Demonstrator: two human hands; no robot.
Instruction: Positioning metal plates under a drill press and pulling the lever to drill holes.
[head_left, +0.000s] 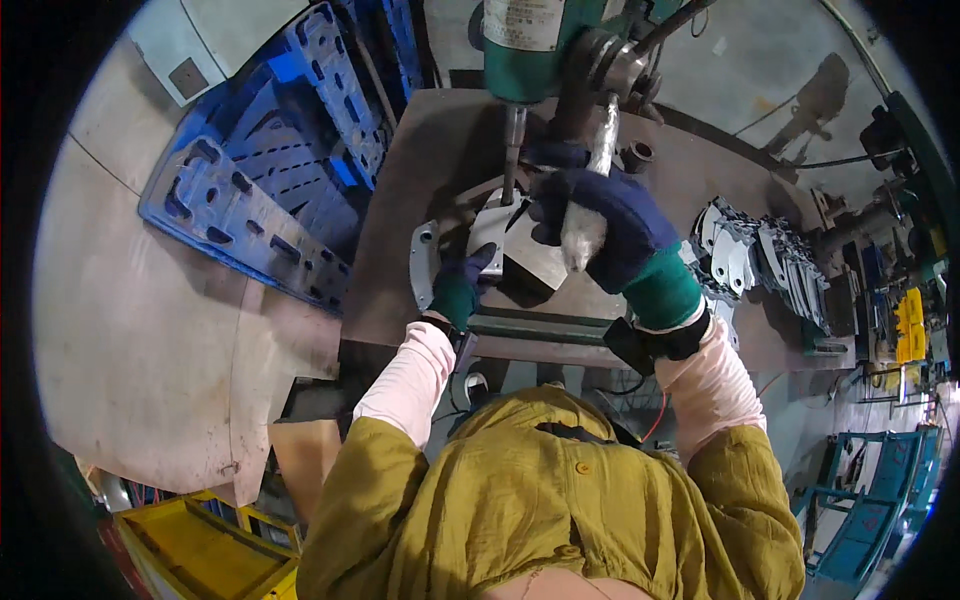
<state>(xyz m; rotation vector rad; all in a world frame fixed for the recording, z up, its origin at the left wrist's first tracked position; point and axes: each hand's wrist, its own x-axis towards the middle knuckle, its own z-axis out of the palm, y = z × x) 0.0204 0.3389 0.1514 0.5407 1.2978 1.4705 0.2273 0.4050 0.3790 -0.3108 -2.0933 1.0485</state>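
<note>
My left hand (463, 277), in a dark blue glove with a green cuff, is closed on the near end of a light grey metal plate (487, 228). The spindle (514, 150) of a green drill press (518, 72) comes down onto the plate's far end; its tip is hard to make out. My right hand (625, 222), gloved alike, is wrapped round the press's feed lever (604, 135), which is covered in pale wrapping. A second curved grey plate (424, 262) with holes lies just left of my left hand.
Many similar grey metal plates (738, 250) are piled at the right of the brown worktable (385, 230). A blue plastic pallet (250, 215) stands at the left. A yellow metal frame (210, 550) is at the lower left, blue racks (870, 500) at the lower right.
</note>
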